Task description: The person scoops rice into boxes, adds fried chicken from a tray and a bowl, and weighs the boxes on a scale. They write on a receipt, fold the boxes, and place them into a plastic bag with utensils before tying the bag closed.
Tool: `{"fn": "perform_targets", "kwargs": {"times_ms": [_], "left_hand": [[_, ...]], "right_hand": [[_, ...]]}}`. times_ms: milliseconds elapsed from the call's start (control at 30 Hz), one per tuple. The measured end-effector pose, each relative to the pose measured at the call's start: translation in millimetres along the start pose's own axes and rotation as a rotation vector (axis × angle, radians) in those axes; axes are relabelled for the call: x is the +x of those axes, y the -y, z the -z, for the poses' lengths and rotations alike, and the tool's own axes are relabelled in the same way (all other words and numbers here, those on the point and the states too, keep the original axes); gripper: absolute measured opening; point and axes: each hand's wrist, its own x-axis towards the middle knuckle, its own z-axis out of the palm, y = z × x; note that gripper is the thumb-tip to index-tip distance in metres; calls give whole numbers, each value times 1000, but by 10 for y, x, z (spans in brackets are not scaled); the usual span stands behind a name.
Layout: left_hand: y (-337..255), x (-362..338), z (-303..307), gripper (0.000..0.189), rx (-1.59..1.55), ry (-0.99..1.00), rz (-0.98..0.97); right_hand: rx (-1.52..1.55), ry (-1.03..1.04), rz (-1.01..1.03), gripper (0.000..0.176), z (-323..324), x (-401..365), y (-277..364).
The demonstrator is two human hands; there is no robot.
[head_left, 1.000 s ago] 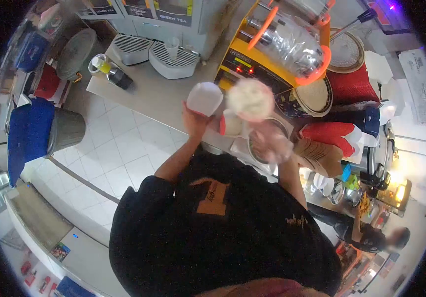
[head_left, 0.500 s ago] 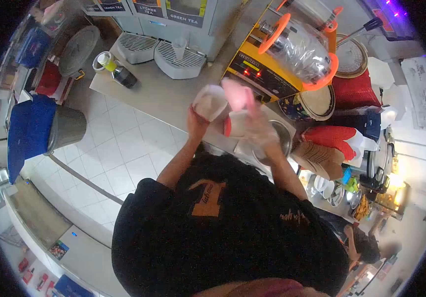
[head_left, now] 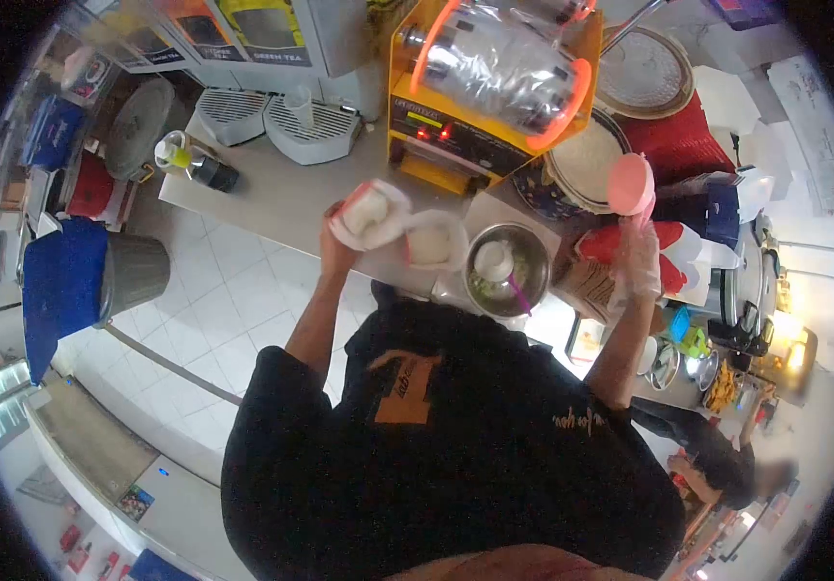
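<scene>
My left hand (head_left: 339, 244) holds a white paper cup (head_left: 368, 215) with white filling, tilted above the counter edge. A second white cup (head_left: 431, 242) stands on the counter just right of it. My right hand (head_left: 637, 259), in a clear glove, holds up a pink scoop (head_left: 631, 184) over the red bags at the right. Between the hands sits a steel bowl (head_left: 533, 254) with a white lump and a purple-handled utensil inside.
A yellow sealing machine (head_left: 480, 87) with a film roll stands behind the bowl. Tea dispensers (head_left: 262, 29) line the back left. Red bags (head_left: 673, 257) and brown paper bags (head_left: 591, 286) crowd the right. A bin with a blue bag (head_left: 97, 276) stands on the tiled floor. Another person (head_left: 727, 465) works at lower right.
My right hand has swung away from the cups to the right, lifting the pink scoop. The left hand lowered and tilted its cup. The view shifted closer to the counter.
</scene>
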Motion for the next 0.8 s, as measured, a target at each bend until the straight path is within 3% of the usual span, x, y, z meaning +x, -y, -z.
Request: {"fn": "perform_targets", "kwargs": {"times_ms": [33, 133, 200, 267, 300, 367, 433, 533, 633, 733, 800], "left_hand": [[26, -32, 31, 81, 17, 11, 31], [485, -47, -147, 80, 221, -68, -169], [409, -83, -203, 75, -131, -43, -20], [284, -110, -176, 73, 17, -59, -11], [214, -116, -156, 72, 92, -75, -3], [67, -121, -128, 69, 9, -54, -8], [-261, -96, -35, 66, -68, -64, -12], [-760, -100, 31, 61, -199, -89, -12], [-602, -132, 19, 58, -318, -62, -5], [-583, -126, -11, 58, -362, -75, 42], [-765, -134, 51, 57, -421, -93, 129]], "right_hand": [[224, -16, -98, 39, 111, 107, 87], [245, -174, -255, 34, 391, 284, 216], [100, -108, -322, 35, 348, 497, -28], [7, 26, -372, 39, 275, 838, -304], [-172, 117, -230, 39, 373, 935, -280], [-238, 101, -186, 39, 439, 1141, -154], [-9, -126, -384, 39, 303, 1354, -161], [-35, -14, -439, 37, -205, 1756, -442], [-375, 36, 69, 38, -410, 1739, -698], [-377, 504, -51, 39, -186, 1947, -615], [-428, 668, -17, 36, -74, 1996, -571]]}}
